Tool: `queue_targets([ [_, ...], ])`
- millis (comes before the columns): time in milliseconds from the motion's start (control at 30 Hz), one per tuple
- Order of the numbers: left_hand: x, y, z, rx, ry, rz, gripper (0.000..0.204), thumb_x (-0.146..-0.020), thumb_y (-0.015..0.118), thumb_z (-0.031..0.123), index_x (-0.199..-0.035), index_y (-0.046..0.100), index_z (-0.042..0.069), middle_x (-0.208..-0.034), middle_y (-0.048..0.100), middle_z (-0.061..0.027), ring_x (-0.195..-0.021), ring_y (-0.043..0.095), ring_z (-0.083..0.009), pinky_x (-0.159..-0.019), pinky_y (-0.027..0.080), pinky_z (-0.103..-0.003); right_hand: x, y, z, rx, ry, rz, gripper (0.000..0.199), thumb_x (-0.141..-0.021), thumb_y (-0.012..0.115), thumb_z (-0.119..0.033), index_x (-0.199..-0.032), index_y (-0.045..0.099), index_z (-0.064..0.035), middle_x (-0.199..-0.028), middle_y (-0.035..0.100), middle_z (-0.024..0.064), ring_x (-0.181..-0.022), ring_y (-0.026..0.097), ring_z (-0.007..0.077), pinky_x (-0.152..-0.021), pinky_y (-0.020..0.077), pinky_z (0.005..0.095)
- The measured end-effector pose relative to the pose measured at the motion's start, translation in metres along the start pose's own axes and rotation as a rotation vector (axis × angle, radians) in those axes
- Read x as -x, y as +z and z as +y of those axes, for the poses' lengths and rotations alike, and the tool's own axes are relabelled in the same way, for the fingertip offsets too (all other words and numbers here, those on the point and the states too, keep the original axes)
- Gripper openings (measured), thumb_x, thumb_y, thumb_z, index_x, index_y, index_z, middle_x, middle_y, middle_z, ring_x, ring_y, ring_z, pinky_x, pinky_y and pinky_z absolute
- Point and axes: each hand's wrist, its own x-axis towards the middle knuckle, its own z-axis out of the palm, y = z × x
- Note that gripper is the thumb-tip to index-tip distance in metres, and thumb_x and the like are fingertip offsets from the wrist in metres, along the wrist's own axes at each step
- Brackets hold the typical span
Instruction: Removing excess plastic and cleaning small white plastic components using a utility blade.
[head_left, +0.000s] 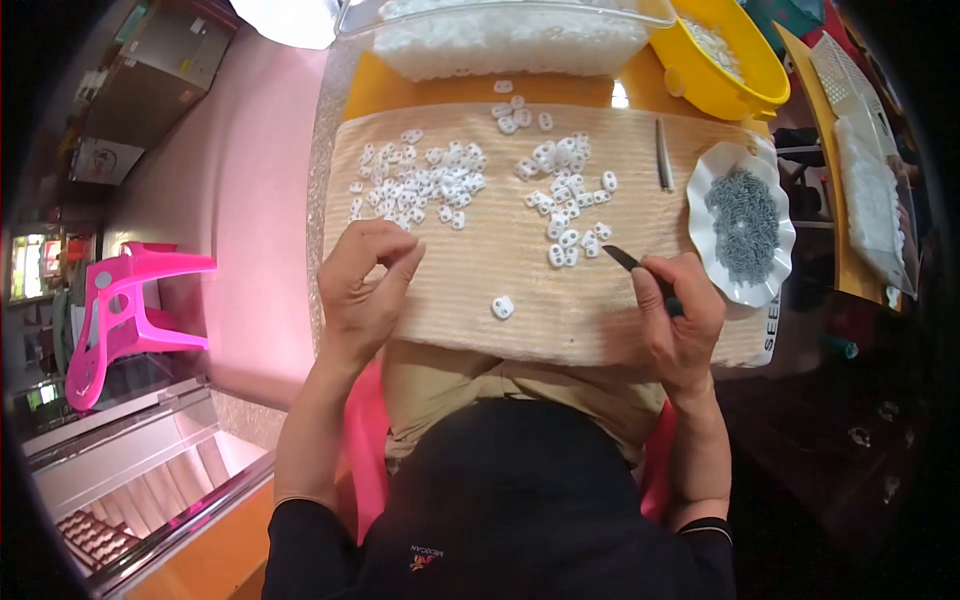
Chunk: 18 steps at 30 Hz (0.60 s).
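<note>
Home piecework corner | pink plastic stool | stairs | tubs of white parts

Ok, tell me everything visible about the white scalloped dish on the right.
The white dish is shallow, with a wavy, scalloped rim; it looks like plastic or glazed ceramic. It sits level at the right end of the beige woven mat and holds a heap of small grey metal parts. The right hand is just beside its lower left rim; whether they touch is unclear.

A brown cardboard box with a white label stands far left, above the pink stool
</note>
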Motion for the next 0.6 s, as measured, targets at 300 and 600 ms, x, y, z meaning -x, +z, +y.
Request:
queue_targets([
  [300,0.032,0.027,0.017,-0.158,0.115,-0.353,0.022,-0.08,0.076,0.014,-0.099,0.068,0.006,-0.093,0.064,-0.0096,-0.083,0.063,-0.0287,-0.071,0.051,-0.038,0.006,0.005,-0.005,-0.022,-0.007,-0.003,0.008,-0.089,0.068,0.001,-0.095,0.064,0.0024,-0.076,0.054,0.0059,-0.066,0.049,0.0141,-0.061,0.0395,0.0256],
  [600,0.031,0.036,0.026,-0.299,0.168,-0.451,0.019,-0.079,0.074,0.014,-0.094,0.064,0.007,-0.089,0.062,-0.0085,-0.084,0.06,-0.03,-0.072,0.047,-0.04,0.009,0.004,-0.006,0.0,-0.038,0.014,0.009,-0.088,0.069,0.002,-0.096,0.064,0.0021,-0.076,0.056,0.0067,-0.066,0.05,0.0147,-0.061,0.0402,0.0258],
])
